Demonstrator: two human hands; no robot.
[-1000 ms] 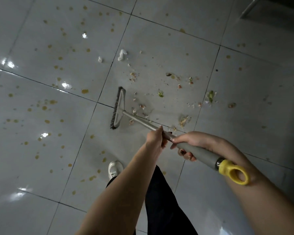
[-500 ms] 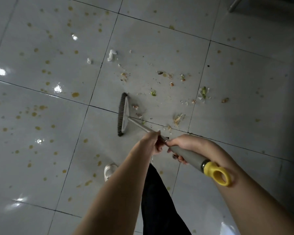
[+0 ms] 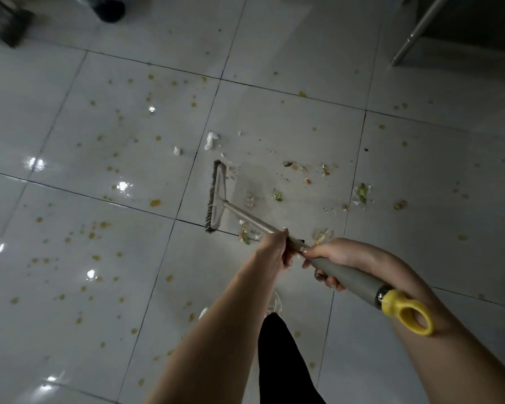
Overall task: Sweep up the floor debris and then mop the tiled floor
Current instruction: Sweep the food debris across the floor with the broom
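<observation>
I hold a broom with both hands. Its dark-bristled head (image 3: 216, 196) rests on the grey tiled floor (image 3: 99, 228), bristles facing left. My left hand (image 3: 276, 249) grips the thin metal shaft. Just behind it my right hand (image 3: 337, 259) grips the thick grey handle (image 3: 353, 277), which ends in a yellow hanging loop (image 3: 410, 316). Food scraps (image 3: 362, 192) lie scattered to the right of the broom head. White crumpled bits (image 3: 210, 139) lie just beyond it. Yellow-brown spots (image 3: 155, 203) dot the tiles to the left.
A metal furniture leg (image 3: 414, 33) slants down at the top right. Dark objects (image 3: 108, 7) stand at the top left edge. My white shoe (image 3: 273, 301) and dark trouser leg (image 3: 280, 363) are below my hands.
The broom head has slid forward and slightly right along the floor toward the white bits, and my view has tilted up, showing more floor at the top.
</observation>
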